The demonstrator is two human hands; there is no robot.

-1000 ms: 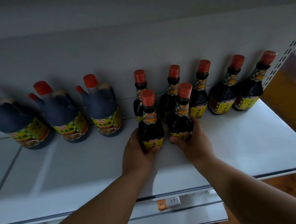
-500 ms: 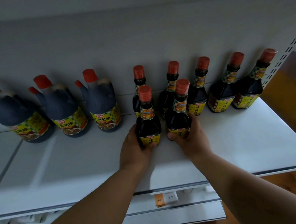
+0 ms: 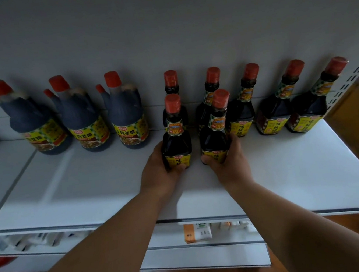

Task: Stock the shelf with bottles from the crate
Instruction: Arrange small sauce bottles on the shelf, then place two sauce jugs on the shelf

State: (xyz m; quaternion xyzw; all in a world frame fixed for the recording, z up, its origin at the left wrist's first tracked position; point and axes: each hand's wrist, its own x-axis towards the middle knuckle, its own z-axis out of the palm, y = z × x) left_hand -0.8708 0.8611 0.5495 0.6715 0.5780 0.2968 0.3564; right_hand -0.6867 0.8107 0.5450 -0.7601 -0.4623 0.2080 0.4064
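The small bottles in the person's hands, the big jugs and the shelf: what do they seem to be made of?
Left bottle and right bottle: glossy and dark, glass or clear plastic, hard to tell; red plastic-looking caps, paper-like yellow labels.
Big jugs: duller sheen and moulded handles suggest plastic.
Shelf: smooth, white, thin-edged, probably painted metal.

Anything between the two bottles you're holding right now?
No. In the head view, only bare white shelf shows between the left-hand bottle and right-hand bottle; they stand apart.

Dim, flat light; soft arm shadows on shelf (image 3: 288, 168); wide-angle bending at edges; lower frame blurred.
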